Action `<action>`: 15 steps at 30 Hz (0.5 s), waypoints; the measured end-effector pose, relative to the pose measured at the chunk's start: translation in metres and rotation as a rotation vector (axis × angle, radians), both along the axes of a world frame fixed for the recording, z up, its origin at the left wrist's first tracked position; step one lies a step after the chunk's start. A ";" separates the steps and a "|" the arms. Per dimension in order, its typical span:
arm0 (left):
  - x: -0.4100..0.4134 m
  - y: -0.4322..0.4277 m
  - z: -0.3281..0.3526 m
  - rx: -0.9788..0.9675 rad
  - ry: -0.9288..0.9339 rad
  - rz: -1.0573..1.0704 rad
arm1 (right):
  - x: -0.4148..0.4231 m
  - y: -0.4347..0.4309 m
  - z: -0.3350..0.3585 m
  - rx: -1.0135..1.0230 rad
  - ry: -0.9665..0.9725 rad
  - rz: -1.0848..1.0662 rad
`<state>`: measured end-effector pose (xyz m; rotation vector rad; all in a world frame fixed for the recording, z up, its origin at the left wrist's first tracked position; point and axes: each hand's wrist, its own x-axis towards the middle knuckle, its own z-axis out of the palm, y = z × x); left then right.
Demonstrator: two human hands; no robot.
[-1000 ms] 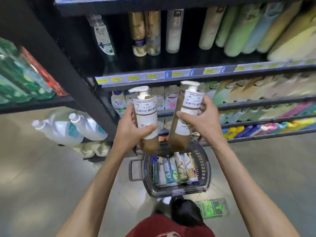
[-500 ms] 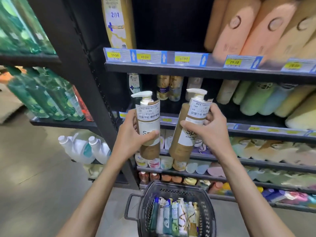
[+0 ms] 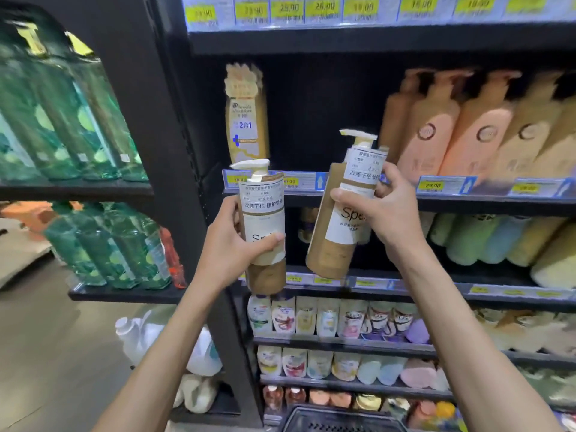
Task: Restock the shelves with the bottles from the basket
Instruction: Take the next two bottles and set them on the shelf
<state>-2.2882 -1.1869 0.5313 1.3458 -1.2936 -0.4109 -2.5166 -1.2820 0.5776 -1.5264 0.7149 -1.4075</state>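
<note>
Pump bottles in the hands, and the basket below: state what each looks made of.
Left bottle: likely plastic, with a matte tan body, a white paper-looking label and a white pump. Right bottle: same look, so probably the same materials. Basket: probably dark moulded plastic, judging by its lattice wall, though only its top edge shows.

On the left bottle [image 3: 263, 226], "改善干枯 修护受损" is printed on the upper label, and "Sp" can be read lower down, the rest being covered. On the right bottle [image 3: 343, 219], "改善干枯" and "Spe" are legible. "2合1" is shown on the yellow bottle [image 3: 246, 120]. One price tag [image 3: 433, 185] is marked "29.00". Among the top tags [image 3: 288, 9], "25.90" and "26.00" can be made out; the others are too blurred.
</note>
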 end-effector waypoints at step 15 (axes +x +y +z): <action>0.052 -0.010 0.058 -0.077 -0.002 0.005 | 0.063 -0.036 0.056 -0.018 -0.443 -0.258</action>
